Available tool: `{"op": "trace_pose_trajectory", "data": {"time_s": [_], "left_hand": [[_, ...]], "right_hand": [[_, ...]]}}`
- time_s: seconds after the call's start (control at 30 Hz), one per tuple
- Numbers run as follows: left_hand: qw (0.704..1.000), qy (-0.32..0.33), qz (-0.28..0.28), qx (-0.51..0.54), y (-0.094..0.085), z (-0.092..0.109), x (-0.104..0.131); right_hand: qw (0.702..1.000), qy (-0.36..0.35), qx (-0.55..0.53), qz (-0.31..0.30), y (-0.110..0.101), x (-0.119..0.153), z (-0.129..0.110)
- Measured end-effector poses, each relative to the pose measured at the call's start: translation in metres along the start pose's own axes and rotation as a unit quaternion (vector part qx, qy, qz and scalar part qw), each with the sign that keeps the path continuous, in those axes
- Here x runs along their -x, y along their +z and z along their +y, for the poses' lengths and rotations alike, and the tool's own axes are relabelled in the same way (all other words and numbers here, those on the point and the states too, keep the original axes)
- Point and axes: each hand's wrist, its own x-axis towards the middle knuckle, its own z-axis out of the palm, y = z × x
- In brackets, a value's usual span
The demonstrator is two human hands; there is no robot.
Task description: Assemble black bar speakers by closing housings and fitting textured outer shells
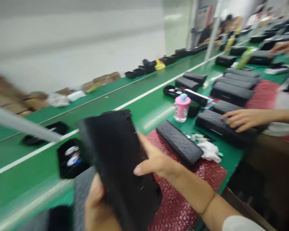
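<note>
A long black plastic housing (120, 160), its dark flat side facing me, is tilted up in front of me between both hands. My left hand (97, 202) grips its lower left edge, with the fingers partly hidden. On its right edge, my right hand (156, 160) has the thumb on the face and the other fingers behind. Beyond my right forearm, a black textured speaker panel (179, 141) lies on red bubble wrap (175, 205). A grey textured casing (83, 192) is partly hidden behind my left hand.
A green conveyor (135, 104) runs along the left, carrying an open black shell (71, 157) with round speaker parts inside. A pink-topped bottle (181, 107) stands beyond the panel. At right, a co-worker's hand (243, 118) rests on a black speaker box (219, 126). White tissue (210, 151) lies near the panel.
</note>
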Motion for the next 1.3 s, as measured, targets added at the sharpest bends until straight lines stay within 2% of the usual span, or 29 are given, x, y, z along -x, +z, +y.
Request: {"op": "trace_pose_trajectory", "data": {"time_s": [0.03,0.07,0.13,0.17,0.2,0.23,0.37,0.6,0.73,0.87,0.97,1.13,1.2,1.3], "left_hand": [[0.993,-0.044,0.030,0.109,-0.015,0.000,0.011],[0.964,-0.088,0.056,0.245,-0.026,0.002,0.020],[0.859,-0.148,0.078,0.483,-0.038,0.011,0.030],[0.814,-0.163,0.076,0.552,-0.040,0.015,0.031],[0.794,-0.167,0.070,0.581,-0.040,0.019,0.031],[0.787,-0.167,0.064,0.590,-0.039,0.022,0.030],[0.791,-0.161,0.054,0.588,-0.039,0.025,0.030],[0.787,-0.165,0.048,0.592,-0.048,0.024,0.031],[0.781,-0.150,0.036,0.605,-0.046,0.026,0.028],[0.799,-0.127,0.026,0.587,-0.045,0.025,0.023],[0.806,-0.122,0.026,0.579,-0.044,0.024,0.021],[0.790,-0.130,0.042,0.598,-0.043,0.030,0.021],[0.782,-0.141,0.043,0.606,-0.043,0.029,0.022],[0.772,-0.169,0.019,0.612,-0.047,0.022,0.024]], "right_hand": [[1.000,-0.006,0.005,0.000,0.002,0.004,-0.002],[1.000,-0.008,0.014,0.000,0.003,0.008,-0.004],[0.999,-0.006,0.040,0.005,0.005,0.015,-0.008],[0.999,-0.005,0.053,0.006,0.006,0.017,-0.009],[0.998,-0.004,0.065,0.004,0.008,0.019,-0.010],[0.997,-0.006,0.075,-0.001,0.009,0.021,-0.010],[0.996,-0.016,0.080,-0.032,0.011,0.022,-0.007],[0.998,-0.020,0.054,-0.030,0.013,0.017,-0.002],[0.999,-0.007,0.048,0.003,0.015,0.017,0.001],[0.998,-0.011,0.012,0.057,0.015,0.014,0.004],[0.998,-0.015,0.004,0.067,0.015,0.011,0.007],[0.996,-0.016,-0.031,0.078,0.016,0.010,0.008],[0.997,-0.013,-0.029,0.066,0.015,0.012,0.005],[1.000,0.010,-0.023,-0.016,0.013,0.017,-0.001]]}}
